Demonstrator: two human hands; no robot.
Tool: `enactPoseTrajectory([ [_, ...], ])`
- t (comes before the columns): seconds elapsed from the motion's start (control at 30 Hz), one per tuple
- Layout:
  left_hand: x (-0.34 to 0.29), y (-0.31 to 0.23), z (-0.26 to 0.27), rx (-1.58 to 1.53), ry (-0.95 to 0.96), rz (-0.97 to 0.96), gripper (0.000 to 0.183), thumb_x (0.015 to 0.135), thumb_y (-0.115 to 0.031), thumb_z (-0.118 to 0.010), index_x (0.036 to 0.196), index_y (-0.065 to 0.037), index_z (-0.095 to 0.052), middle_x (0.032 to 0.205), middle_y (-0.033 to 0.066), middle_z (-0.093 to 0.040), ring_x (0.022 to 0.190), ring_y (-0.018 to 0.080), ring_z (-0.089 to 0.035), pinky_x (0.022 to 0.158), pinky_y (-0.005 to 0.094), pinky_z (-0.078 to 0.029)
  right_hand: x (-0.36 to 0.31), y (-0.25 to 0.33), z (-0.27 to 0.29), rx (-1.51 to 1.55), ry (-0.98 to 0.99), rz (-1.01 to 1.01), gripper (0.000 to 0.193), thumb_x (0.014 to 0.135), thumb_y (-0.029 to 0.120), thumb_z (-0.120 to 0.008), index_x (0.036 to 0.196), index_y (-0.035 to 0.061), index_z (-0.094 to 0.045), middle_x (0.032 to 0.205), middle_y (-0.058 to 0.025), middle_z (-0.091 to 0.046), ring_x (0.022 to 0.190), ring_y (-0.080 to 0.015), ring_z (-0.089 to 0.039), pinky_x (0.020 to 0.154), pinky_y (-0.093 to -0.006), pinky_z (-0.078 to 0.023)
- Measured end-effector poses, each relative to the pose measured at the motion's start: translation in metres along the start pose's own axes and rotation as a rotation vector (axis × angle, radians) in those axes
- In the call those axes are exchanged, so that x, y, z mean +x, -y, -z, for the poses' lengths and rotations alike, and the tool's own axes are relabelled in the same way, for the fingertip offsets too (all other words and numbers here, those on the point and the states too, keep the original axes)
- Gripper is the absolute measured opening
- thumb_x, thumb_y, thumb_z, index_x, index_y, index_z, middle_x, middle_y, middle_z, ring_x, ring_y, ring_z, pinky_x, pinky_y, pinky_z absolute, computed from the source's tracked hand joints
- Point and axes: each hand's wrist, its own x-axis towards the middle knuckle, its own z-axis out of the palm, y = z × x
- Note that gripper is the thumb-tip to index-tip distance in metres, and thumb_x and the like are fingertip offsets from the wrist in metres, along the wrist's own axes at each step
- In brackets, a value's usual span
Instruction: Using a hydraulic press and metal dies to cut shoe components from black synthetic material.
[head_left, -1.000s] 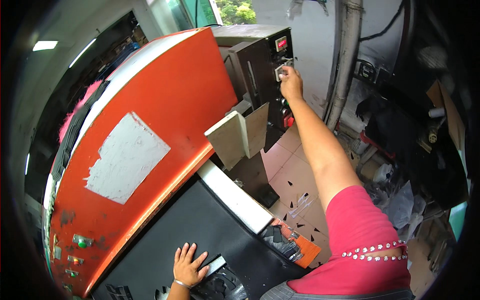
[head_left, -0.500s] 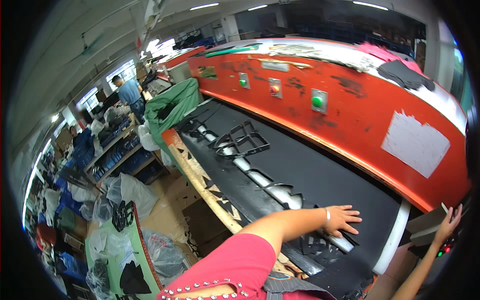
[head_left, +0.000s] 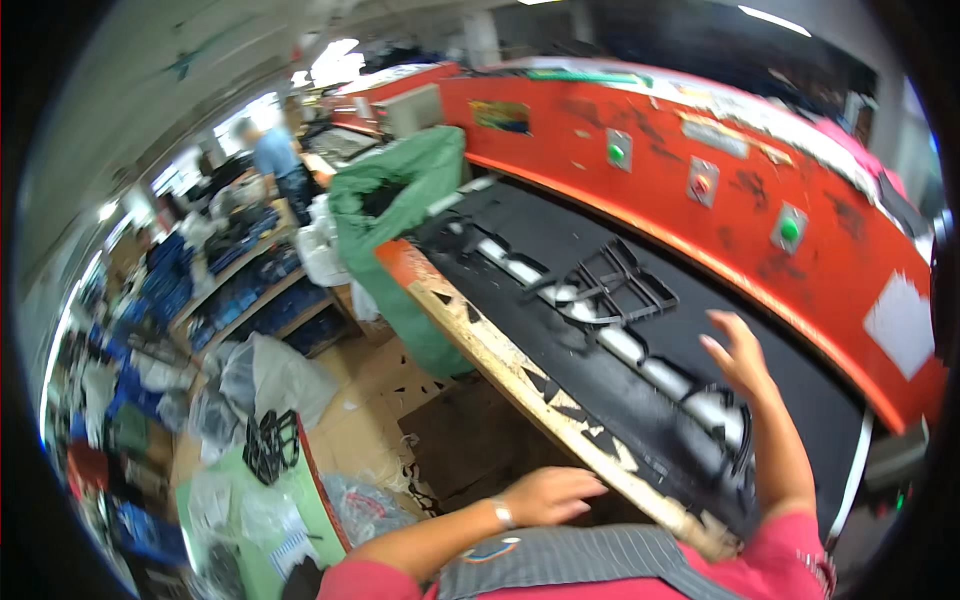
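My right hand [head_left: 738, 350] reaches over the black sheet material [head_left: 520, 222] on the bed of a machine, with thumb and fingers apart and nothing in them. Just left of its fingertips lies a black frame-shaped cutting die [head_left: 625, 285], its open cells divided by thin bars. Close to my apron [head_left: 590, 562], my left hand [head_left: 553, 495] is stretched out, holding nothing, beside the wooden edge board [head_left: 520, 375]. Cut black strips and loops [head_left: 715, 405] lie along the pale strip [head_left: 620, 345] in the middle of the bed.
A red machine beam [head_left: 650, 165] with green and red buttons runs along the far side. A green cloth sack [head_left: 400, 200] hangs at the bed's left end. On the green table [head_left: 290, 490] at lower left sits another black die [head_left: 270, 447]. A person [head_left: 275, 165] stands farther back.
My left hand has lifted off the black sheet and drawn back toward my body. My right hand has left the control box at far right and come over the bed. The view has turned left.
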Motion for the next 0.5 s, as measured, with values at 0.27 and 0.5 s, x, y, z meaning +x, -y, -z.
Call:
enactPoseTrajectory([
  [0.27,-0.162,0.031,0.163,0.352,-0.433,0.585,0.029,0.082,-0.013,-0.068,0.110,-0.007,-0.067,0.103,0.0130,-0.067,0.093,0.0282,-0.064,0.083,0.0357,-0.051,0.141,0.078,-0.176,-0.087,0.214,-0.248,0.063,0.086,0.044,-0.063,0.129,-0.0001,-0.049,0.133,-0.0225,-0.050,0.126,-0.0343,-0.046,0.105,-0.0404,-0.037],
  [0.5,-0.110,0.104,0.201,0.294,-0.434,0.363,0.028,0.086,-0.012,-0.064,0.114,-0.008,-0.064,0.106,0.0107,-0.065,0.097,0.0274,-0.062,0.087,0.0360,-0.049,0.129,0.070,-0.184,-0.476,0.237,-0.509,0.058,0.081,0.034,-0.068,0.123,-0.0012,-0.050,0.122,-0.0250,-0.055,0.113,-0.0395,-0.055,0.094,-0.0448,-0.045],
])
